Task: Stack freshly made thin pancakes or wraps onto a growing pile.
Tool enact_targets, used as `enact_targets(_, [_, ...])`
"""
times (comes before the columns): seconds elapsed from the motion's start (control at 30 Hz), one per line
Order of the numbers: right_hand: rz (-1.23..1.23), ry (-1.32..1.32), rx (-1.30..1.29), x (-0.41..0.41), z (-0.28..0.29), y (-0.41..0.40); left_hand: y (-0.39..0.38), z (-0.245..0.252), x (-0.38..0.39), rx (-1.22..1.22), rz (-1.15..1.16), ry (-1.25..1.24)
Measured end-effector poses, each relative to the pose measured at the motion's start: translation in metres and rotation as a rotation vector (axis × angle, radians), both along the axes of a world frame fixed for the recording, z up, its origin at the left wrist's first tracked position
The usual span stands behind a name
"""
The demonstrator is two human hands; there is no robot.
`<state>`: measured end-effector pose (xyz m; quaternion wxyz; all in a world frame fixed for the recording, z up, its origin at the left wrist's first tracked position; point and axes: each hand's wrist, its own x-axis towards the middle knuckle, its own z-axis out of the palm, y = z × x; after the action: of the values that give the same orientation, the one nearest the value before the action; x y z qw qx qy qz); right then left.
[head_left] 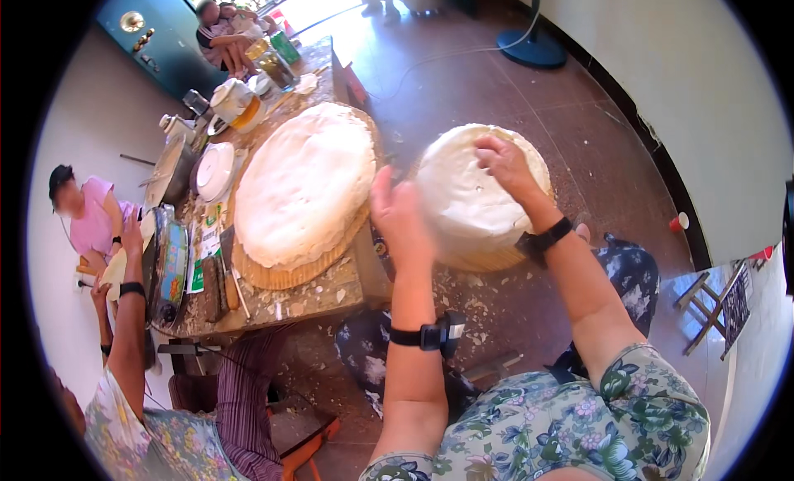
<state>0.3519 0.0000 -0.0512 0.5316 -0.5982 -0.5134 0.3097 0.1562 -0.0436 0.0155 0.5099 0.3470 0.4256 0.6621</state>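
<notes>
Before me a tall round stack of thin white flatbreads (477,189) rests on a round board of wood or wicker, with loose flakes around it. My left hand (403,217) is raised at the stack's left side, blurred, with its fingers apart and nothing seen in it. Over the stack's top is my right hand (499,164), its fingers curled; whether it pinches a thin sheet cannot be made out. A larger stack of flatbreads (307,183) lies on a round board upon the wooden table, left of my left hand.
The crumb-strewn table (322,295) also holds a glass jar (273,65), a white plate (215,171) and a round griddle (170,264). A co-worker's arm (127,332) reaches up at lower left. A folding stool (713,313) stands right; a fan base (531,48) is beyond.
</notes>
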Motion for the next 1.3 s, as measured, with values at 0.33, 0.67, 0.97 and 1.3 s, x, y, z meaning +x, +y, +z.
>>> enact_targets(0.33, [0.338, 0.168, -0.173, -0.130, 0.078, 0.020, -0.019, 0.010, -0.176, 0.140, 0.657, -0.059])
enact_targets(0.67, [0.281, 0.264, -0.321, -0.150, 0.083, 0.029, -0.015, -0.007, -0.207, 0.058, 0.568, -0.258])
enact_targets(0.97, [0.249, 0.428, -0.287, -0.163, 0.090, 0.031, -0.019, -0.003, -0.210, 0.043, 0.521, -0.323])
enact_targets(1.3, [0.405, 0.972, -0.170, -0.192, 0.087, 0.046, -0.014, -0.001, -0.202, 0.115, 0.603, -0.385])
